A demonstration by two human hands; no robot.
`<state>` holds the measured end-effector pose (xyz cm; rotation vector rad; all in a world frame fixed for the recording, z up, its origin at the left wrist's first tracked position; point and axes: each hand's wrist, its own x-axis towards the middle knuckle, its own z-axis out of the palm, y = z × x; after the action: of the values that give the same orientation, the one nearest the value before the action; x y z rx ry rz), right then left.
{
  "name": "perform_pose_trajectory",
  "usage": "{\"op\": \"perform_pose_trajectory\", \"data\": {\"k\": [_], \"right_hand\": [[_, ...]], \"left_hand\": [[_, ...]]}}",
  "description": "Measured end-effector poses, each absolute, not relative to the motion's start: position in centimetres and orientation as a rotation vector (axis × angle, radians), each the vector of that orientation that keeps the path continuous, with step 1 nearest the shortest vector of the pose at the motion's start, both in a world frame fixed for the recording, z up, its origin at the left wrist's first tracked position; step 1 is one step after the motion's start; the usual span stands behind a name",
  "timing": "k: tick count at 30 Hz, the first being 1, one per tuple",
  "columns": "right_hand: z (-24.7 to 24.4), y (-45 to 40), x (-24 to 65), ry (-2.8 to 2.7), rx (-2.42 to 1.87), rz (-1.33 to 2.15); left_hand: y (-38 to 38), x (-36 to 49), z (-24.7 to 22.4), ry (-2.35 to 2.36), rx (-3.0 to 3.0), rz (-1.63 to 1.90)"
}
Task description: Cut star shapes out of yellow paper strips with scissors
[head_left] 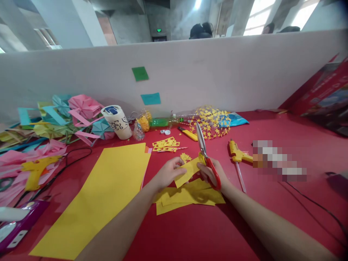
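Nearest, between the two forearms, the red table point(174, 237) shows its surface up to some loose yellow paper strips point(170, 207), which lie overlapped under the hands. Just above them, the left hand point(171, 172) has its thumb and fingers clamped on one end of a yellow paper piece point(187, 173). The right hand point(213, 174) has its fingers closed around the red-handled scissors point(216, 176) and also touches the other end of this piece; the blades point up and away. At left, the large yellow sheet point(108, 181) has its right edge near the left forearm. At right, red surface lies between the right hand and the yellow glue gun point(239, 156). Farther are small yellow stars point(185, 157), star-cut strips point(165, 144), a yellow cutter point(190, 134) and a white roll point(118, 123). Behind stands a pale partition point(190, 79), and beyond it are grey columns point(65, 21) and bright windows point(259, 16).
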<state>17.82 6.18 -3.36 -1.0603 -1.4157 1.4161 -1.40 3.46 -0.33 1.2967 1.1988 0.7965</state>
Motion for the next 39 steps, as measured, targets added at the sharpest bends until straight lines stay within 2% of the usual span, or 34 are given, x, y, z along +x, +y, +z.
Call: {"op": "perform_pose_trajectory", "data": {"k": [6, 26, 32, 39], "right_hand": [[-3.6, 5.8, 17.6, -1.455, -1.122, 1.408], [-4.1, 5.8, 16.2, -1.389, -1.187, 1.302], [-4.1, 5.7, 15.9, -1.326, -1.207, 1.28], [-4.5, 5.2, 15.5, -1.25, -1.156, 1.334]], "left_hand": [[2.7, -0.7, -1.2, 1.081, 1.209, 0.82], [2.5, -2.7, -1.9, 1.22, 1.179, 1.026], [1.6, -2.9, -1.4, 0.842, 0.899, 1.028], [1.2, -2.0, -2.2, 0.775, 0.997, 0.961]]}}
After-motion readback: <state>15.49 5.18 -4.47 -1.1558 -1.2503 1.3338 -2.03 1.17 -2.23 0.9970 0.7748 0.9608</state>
